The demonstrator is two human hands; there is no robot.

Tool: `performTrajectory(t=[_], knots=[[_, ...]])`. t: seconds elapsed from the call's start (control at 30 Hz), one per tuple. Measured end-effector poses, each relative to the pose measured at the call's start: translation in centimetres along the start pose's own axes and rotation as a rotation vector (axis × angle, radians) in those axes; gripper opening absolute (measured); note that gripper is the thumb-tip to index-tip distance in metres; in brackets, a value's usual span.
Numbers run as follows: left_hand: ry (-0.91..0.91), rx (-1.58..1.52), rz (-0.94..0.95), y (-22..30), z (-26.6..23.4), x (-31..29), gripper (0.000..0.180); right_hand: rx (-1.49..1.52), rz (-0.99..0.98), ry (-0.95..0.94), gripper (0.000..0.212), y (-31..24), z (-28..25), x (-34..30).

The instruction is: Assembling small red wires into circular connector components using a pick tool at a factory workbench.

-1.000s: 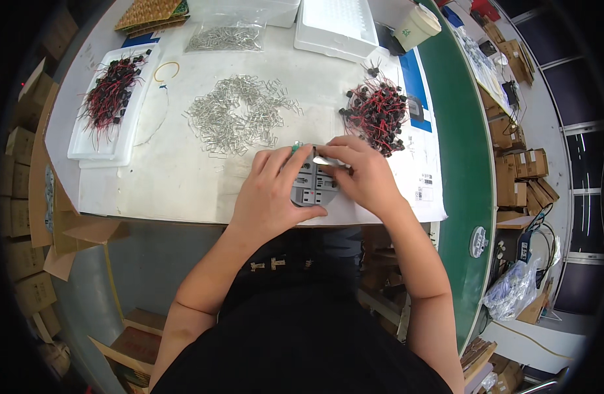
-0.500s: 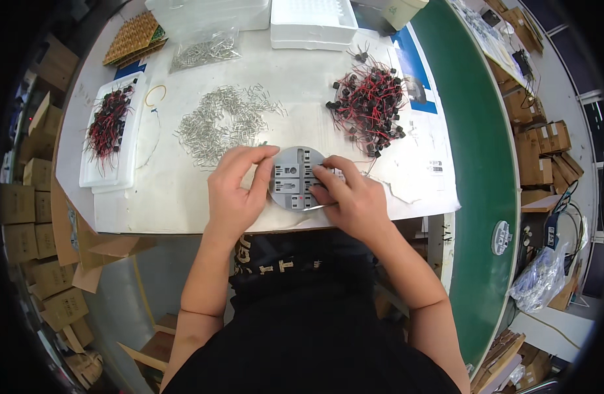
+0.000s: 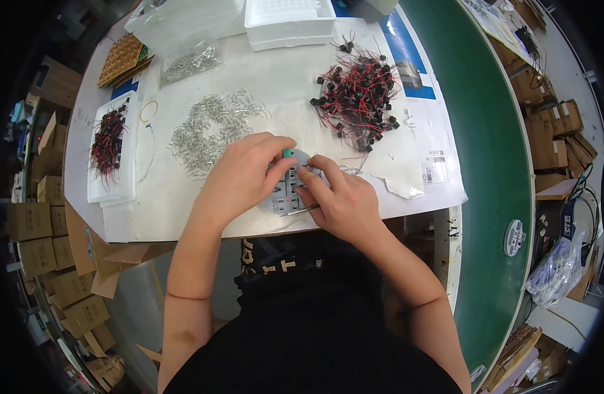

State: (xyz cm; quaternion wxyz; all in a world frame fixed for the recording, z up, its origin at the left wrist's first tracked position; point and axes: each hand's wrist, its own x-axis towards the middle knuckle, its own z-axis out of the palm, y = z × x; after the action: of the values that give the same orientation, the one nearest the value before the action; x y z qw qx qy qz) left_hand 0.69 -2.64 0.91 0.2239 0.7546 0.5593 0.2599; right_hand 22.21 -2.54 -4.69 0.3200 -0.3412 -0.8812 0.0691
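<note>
Grey round slotted disc (image 3: 279, 205) lying on the white tabletop (image 3: 164, 217) close to its near edge, seen from above between a person's two bare hands. Being round, the disc has no long axis of its own; partly covered, it sits to the right of the left hand (image 3: 246, 169) and to the left of the right hand (image 3: 346, 200), and both are about equally near. The left hand reaches over the disc's upper left side, thumb and fingers brought together around a small green piece (image 3: 288, 153), which is above the disc's far part; whether the piece touches the disc cannot be told. The right hand grasps a thin metal tool (image 3: 299, 211) low in its curled fingers, its long axis slanting leftward and slightly toward the person across the disc's near side, while the upper fingertips rest on the disc's right side. Beyond the left hand spreads a loose heap of bent silvery wire pieces (image 3: 200, 134); beyond the right hand is a pile of black parts with red wires (image 3: 359, 98). A white tray (image 3: 121, 192) at far left holds more such wired parts.
</note>
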Motion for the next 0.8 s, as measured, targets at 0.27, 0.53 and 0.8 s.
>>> performTrajectory(t=[0.27, 0.53, 0.8], knots=[[-0.003, 0.064, 0.002, -0.1, 1.3, 0.0, 0.02, 0.055, 0.076, 0.004, 0.027, 0.4, -1.3, 0.0], [0.057, -0.024, -0.016, -1.0, 2.2, -0.6, 0.025, 0.004, 0.402, -0.173, 0.023, 7.5, -6.4, 1.2], [0.419, 0.012, 0.174, 0.6, 1.5, -1.5, 0.043, 0.103, 0.325, -0.138, 0.024, 5.0, -7.8, 1.6]])
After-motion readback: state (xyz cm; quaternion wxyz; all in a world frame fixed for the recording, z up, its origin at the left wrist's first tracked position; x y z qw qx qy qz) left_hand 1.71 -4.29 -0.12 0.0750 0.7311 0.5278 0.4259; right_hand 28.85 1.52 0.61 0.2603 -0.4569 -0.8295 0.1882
